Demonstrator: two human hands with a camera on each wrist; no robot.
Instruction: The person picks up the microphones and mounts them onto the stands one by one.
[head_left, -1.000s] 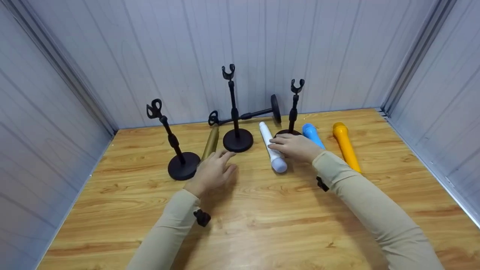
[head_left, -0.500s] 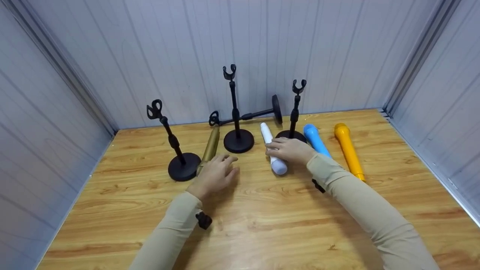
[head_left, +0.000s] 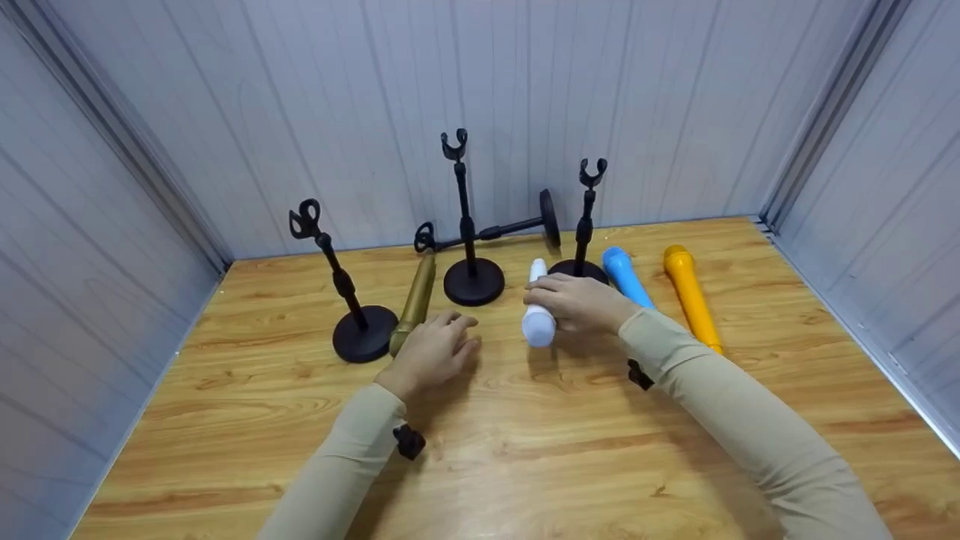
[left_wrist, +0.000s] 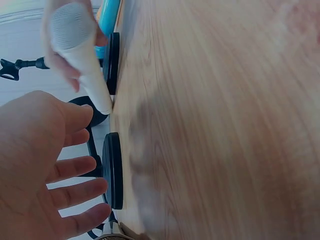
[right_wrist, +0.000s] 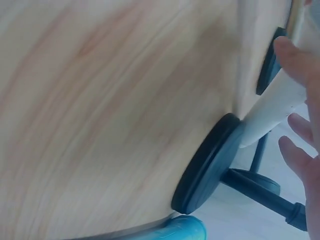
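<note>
My right hand (head_left: 581,301) grips a white microphone (head_left: 539,327) around its body, fingers and thumb on either side. The microphone's round head tilts up toward me while its tail end points down at the wood, as the left wrist view shows along the whole microphone (left_wrist: 89,70). My left hand (head_left: 431,352) hovers over the table with loosely spread fingers and holds nothing. Just beyond it lies a gold microphone (head_left: 416,304), its head right by the back of that hand. Behind the right hand stands a black microphone stand (head_left: 584,229) with a U-shaped clip.
Two more upright black stands, a left one (head_left: 345,285) and a middle one (head_left: 466,225), stand farther back. Another stand (head_left: 514,227) lies on its side by the wall. Blue (head_left: 626,276) and orange (head_left: 691,296) microphones lie at right. Panelled walls (head_left: 510,90) enclose the wooden table (head_left: 510,465).
My right hand has closed its grip on the white microphone and raised its head end, turning it slightly leftward. My left hand has barely moved, shifting a little toward me.
</note>
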